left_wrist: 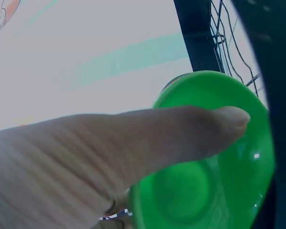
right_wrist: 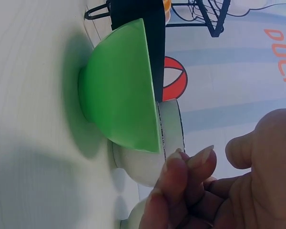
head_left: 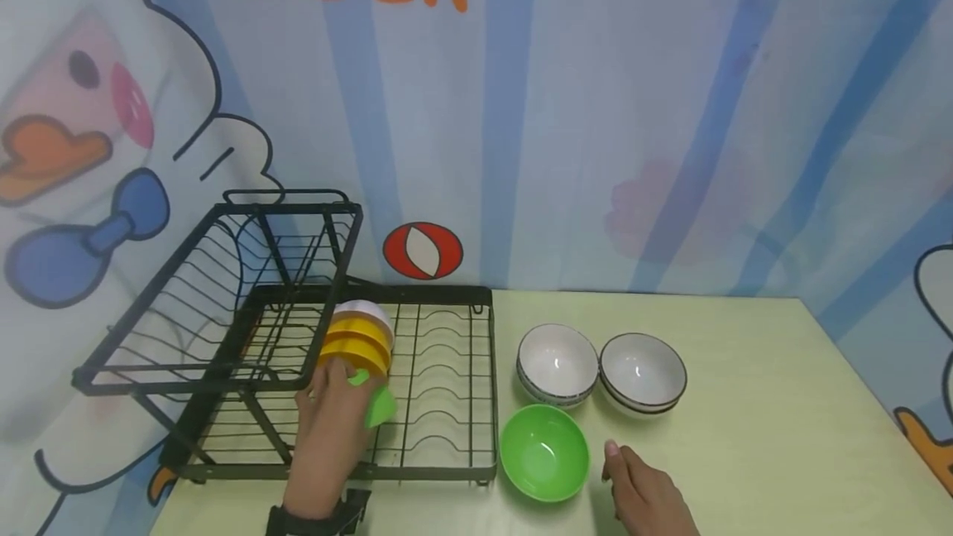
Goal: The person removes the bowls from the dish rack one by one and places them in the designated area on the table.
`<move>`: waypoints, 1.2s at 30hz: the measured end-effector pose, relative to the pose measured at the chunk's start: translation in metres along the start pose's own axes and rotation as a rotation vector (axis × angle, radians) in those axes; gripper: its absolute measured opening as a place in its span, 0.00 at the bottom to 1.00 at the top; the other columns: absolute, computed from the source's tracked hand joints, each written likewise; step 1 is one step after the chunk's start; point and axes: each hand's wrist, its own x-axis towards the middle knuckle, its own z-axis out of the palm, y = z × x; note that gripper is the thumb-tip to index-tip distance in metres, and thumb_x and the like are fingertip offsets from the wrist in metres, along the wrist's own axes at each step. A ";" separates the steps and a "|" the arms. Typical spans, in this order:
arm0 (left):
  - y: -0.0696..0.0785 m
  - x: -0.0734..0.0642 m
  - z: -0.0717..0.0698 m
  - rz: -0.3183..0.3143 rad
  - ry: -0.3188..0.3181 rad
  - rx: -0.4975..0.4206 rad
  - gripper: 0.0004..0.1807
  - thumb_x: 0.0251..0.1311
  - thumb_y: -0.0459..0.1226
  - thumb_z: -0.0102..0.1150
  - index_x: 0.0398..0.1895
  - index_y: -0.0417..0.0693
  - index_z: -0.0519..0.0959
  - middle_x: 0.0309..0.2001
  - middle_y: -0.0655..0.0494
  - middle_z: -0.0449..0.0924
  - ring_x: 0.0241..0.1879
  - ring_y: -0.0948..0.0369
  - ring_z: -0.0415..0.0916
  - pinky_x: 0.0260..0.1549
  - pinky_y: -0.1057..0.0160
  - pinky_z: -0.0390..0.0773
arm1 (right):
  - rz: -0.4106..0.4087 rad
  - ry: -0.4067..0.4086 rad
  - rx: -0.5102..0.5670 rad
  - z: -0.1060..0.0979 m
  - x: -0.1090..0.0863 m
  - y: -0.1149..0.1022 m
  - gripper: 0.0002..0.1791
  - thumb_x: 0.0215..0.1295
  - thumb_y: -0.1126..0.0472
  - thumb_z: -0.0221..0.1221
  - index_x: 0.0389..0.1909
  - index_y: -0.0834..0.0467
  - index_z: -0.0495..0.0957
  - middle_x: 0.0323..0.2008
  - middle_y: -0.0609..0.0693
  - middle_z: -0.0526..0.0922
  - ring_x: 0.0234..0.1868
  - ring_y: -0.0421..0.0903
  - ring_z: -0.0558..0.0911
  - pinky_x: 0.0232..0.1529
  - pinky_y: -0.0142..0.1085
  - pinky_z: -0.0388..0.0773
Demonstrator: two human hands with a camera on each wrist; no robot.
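My left hand (head_left: 328,428) grips a green bowl (head_left: 382,406) by its rim, low in the front part of the black dish rack (head_left: 417,296). In the left wrist view the thumb lies across the inside of this tilted bowl (left_wrist: 214,90). Just behind it, yellow bowls (head_left: 357,346) and a white bowl (head_left: 370,310) stand on edge in the rack. My right hand (head_left: 648,490) holds nothing, its fingers loosely curled. To its left, a second green bowl (head_left: 545,457) sits upright on the table, close to the fingertips.
White bowls with dark rims form a left stack (head_left: 558,362) and a right stack (head_left: 644,375) behind the green bowl. The rack's upper tier (head_left: 201,383) overhangs the left side, near my left hand. A printed curtain (head_left: 581,147) backs the pale table (head_left: 774,420).
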 end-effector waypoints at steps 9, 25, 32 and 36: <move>0.007 -0.002 -0.002 0.059 0.041 0.023 0.35 0.33 0.30 0.82 0.51 0.57 0.84 0.50 0.38 0.71 0.52 0.42 0.70 0.49 0.28 0.74 | 0.007 -0.009 0.002 -0.003 0.002 -0.008 0.30 0.79 0.39 0.32 0.35 0.55 0.76 0.17 0.47 0.72 0.20 0.44 0.69 0.23 0.35 0.64; 0.024 -0.003 -0.016 0.197 0.072 0.073 0.39 0.34 0.47 0.83 0.58 0.62 0.81 0.52 0.43 0.76 0.50 0.49 0.72 0.43 0.52 0.81 | -0.106 0.027 0.032 -0.003 0.007 -0.025 0.22 0.78 0.42 0.39 0.36 0.52 0.73 0.18 0.45 0.70 0.21 0.41 0.69 0.25 0.32 0.65; 0.030 -0.007 -0.012 0.206 0.117 0.023 0.39 0.40 0.54 0.79 0.62 0.64 0.78 0.52 0.44 0.74 0.49 0.49 0.73 0.35 0.53 0.84 | -0.165 0.024 0.025 -0.006 0.008 -0.036 0.21 0.78 0.43 0.41 0.33 0.53 0.71 0.19 0.45 0.68 0.21 0.40 0.67 0.24 0.30 0.64; 0.034 -0.007 -0.011 0.233 0.153 0.023 0.38 0.41 0.56 0.78 0.61 0.64 0.78 0.52 0.45 0.74 0.50 0.50 0.73 0.32 0.54 0.85 | -0.217 0.054 0.021 -0.009 0.010 -0.042 0.20 0.79 0.44 0.41 0.34 0.52 0.72 0.19 0.44 0.68 0.21 0.39 0.67 0.24 0.30 0.64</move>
